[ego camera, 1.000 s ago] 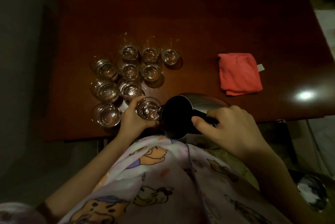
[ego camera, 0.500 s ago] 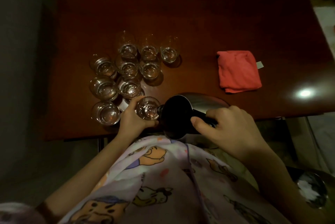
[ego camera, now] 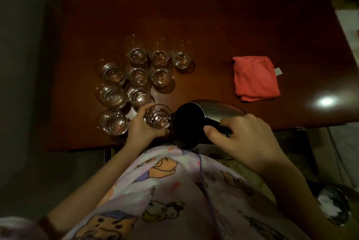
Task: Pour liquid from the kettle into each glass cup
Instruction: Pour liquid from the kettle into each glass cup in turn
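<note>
A: Grip state?
B: Right hand [ego camera: 250, 138] wrapped on the kettle [ego camera: 191, 125] handle, kettle tipped left. Left hand [ego camera: 141, 129] curled round the glass cup [ego camera: 157, 116] at the near table [ego camera: 213, 31] edge.
A: Key relation?
B: Spout touches the cup's right rim; kettle axis runs right-to-left into it. 9 other cups [ego camera: 136, 72] sit just beyond, left hand nearer.

tabletop [ego camera: 194, 26]: dark reddish wood, polished, glossy with a lamp glare. kettle [ego camera: 217, 108]: brushed metal body, satin sheen; dark smooth handle. glass cups [ego camera: 138, 76]: clear, shiny glass. cloth [ego camera: 255, 78]: red, soft, matt fabric, folded.
</note>
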